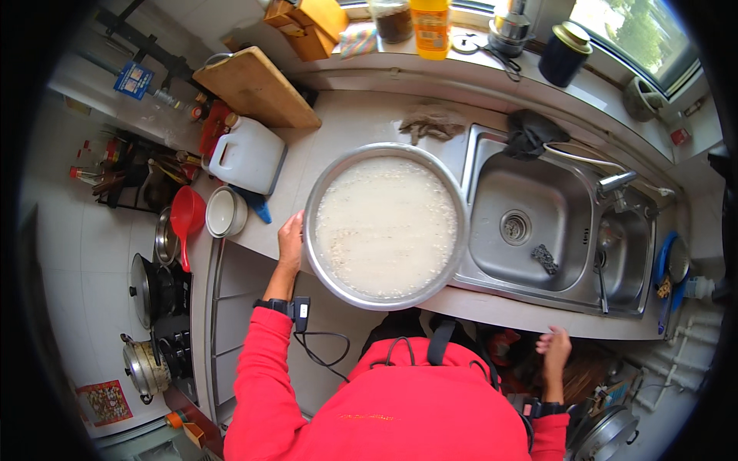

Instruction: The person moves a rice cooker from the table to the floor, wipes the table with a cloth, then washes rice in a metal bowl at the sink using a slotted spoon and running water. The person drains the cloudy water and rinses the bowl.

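Note:
A wide metal basin (pixel 316 271) stands at the counter's front edge, left of the sink, with cloudy whitish water (pixel 386 225) and pale grains in it. My left hand (pixel 291 241) is against the basin's left rim, its fingers partly hidden by the rim; it appears to grip it. My right hand (pixel 554 344) hangs in front of the counter below the sink, away from the basin, fingers partly curled, with nothing seen in it.
Right of the basin is a steel double sink (pixel 530 216) with a scouring pad (pixel 544 259) and a faucet (pixel 617 181). A brown cloth (pixel 432 124) lies behind. At left stand a white jug (pixel 248 155), stacked bowls (pixel 222 212), a red ladle (pixel 187 216) and a cutting board (pixel 259 86).

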Available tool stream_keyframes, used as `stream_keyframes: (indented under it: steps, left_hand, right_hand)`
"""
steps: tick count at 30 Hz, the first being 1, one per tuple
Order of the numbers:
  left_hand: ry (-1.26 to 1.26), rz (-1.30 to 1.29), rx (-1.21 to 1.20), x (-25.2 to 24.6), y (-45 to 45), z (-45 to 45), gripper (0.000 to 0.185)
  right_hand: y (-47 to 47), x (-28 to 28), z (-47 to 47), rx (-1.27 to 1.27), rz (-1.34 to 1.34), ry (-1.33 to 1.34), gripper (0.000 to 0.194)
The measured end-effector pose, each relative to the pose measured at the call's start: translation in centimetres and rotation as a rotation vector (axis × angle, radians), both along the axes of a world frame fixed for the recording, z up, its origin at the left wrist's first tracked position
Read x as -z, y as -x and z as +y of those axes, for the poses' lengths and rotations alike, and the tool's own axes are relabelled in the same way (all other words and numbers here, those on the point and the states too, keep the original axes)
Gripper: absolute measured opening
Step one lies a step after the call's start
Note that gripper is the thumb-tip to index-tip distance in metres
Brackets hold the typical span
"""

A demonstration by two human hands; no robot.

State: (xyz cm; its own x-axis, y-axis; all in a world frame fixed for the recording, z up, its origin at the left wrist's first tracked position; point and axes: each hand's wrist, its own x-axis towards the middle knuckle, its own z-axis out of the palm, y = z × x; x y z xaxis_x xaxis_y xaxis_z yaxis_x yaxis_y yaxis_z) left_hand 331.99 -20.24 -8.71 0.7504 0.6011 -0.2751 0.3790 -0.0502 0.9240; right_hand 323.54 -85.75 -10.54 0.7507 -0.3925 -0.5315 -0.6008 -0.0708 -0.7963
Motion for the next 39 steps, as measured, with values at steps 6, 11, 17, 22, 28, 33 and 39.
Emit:
stream_keyframes:
  steps: [6,11,17,22,28,33,39]
  left_hand:
    - [0.117,-0.096,0.005,1.6,-1.7,1.3,0.038]
    - [0.244,-0.163,-0.023,2.2,-2.5,1.0,0.033]
    - [0.337,-0.199,-0.044,2.7,-3.0,1.0,0.028]
    - [0.307,-0.228,-0.041,3.2,-3.1,1.2,0.024]
    - [0.307,-0.186,-0.015,2.2,-4.3,1.4,0.021]
    - [0.254,-0.159,0.017,1.3,-5.4,0.7,0.020]
    - [0.269,-0.134,0.072,0.0,-6.5,-0.6,0.019]
  right_hand:
    - [-8.8,-3.5,19.2,-0.407,-0.200,-0.223,0.040]
    - [-12.4,-3.3,26.2,-0.383,-0.239,-0.141,0.043]
    - [-13.5,-0.5,26.9,-0.370,-0.282,0.194,0.036]
    - [-13.3,0.5,27.3,-0.362,-0.322,0.247,0.030]
    - [-11.8,-0.7,27.5,-0.318,-0.228,0.189,0.027]
    - [-10.8,-2.0,27.2,-0.286,-0.262,0.033,0.030]
    - [-10.1,-2.9,26.0,-0.265,-0.168,-0.066,0.031]
